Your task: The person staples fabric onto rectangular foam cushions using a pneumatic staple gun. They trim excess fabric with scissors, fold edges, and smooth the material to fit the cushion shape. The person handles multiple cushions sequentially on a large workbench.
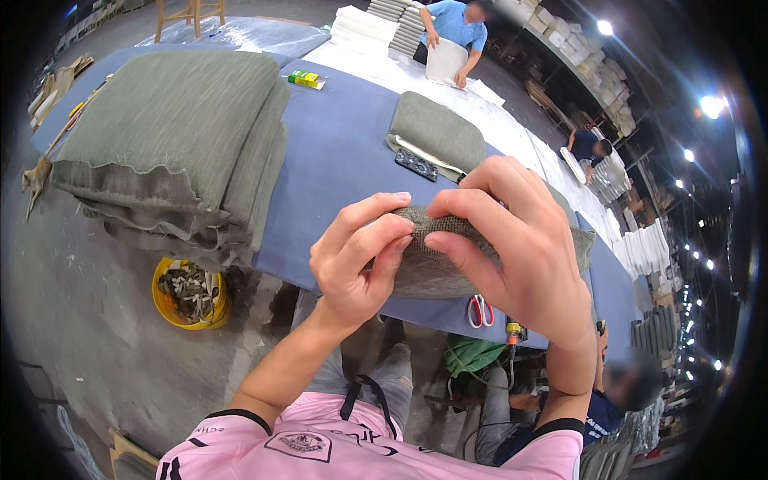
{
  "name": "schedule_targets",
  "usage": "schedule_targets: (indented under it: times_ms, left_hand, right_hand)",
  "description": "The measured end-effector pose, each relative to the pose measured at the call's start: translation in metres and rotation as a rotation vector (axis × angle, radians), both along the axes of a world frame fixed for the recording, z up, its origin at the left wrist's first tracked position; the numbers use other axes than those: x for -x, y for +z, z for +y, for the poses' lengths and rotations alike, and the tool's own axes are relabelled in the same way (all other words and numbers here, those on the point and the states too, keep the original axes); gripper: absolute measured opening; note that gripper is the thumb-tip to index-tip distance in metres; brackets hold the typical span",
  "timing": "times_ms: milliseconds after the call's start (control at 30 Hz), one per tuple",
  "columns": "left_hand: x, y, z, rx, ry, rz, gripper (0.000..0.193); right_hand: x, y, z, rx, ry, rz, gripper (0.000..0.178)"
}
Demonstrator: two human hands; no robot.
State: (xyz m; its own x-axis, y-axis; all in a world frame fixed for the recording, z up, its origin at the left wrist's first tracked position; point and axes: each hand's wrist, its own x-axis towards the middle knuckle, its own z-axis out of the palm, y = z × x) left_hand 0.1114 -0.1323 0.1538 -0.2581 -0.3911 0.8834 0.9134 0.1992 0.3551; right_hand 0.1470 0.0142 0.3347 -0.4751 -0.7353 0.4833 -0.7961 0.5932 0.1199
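Held up before me over the table's near edge is a cushion in grey-green woven fabric [432, 278]. My left hand [356, 260] pinches its upper edge between thumb and fingers. Close beside, my right hand [520, 240] grips the same edge, thumb on the near side and fingers curled over the top. The fabric is gathered between the two hands. Much of the cushion's right part is hidden behind my right hand. Red-handled scissors [480, 311] lie at the table's near edge, below the cushion.
A tall stack of grey-green fabric [168, 120] covers the blue table's [336, 120] left part. Beyond my hands lie another cushion [440, 128], a dark phone-like object [416, 166] and a small yellow-green box [306, 78]. A yellow bucket of scraps [192, 294] stands below. Co-workers sit right and stand across.
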Motion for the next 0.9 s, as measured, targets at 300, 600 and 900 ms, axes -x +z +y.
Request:
schedule_targets:
  times_ms: [300,600,900]
  left_hand:
    - [-0.01,0.009,0.001,0.01,-0.026,-0.094,0.016]
    - [-0.043,0.002,0.008,-0.219,-0.294,-0.257,0.012]
    - [-0.046,0.0,0.005,-0.126,-0.216,-0.363,0.012]
  right_hand:
    - [0.013,-0.016,0.008,0.121,0.057,-0.056,0.021]
    - [0.021,-0.048,-0.006,0.309,0.04,-0.147,0.017]
    - [0.021,-0.038,0.007,0.195,-0.044,-0.241,0.012]
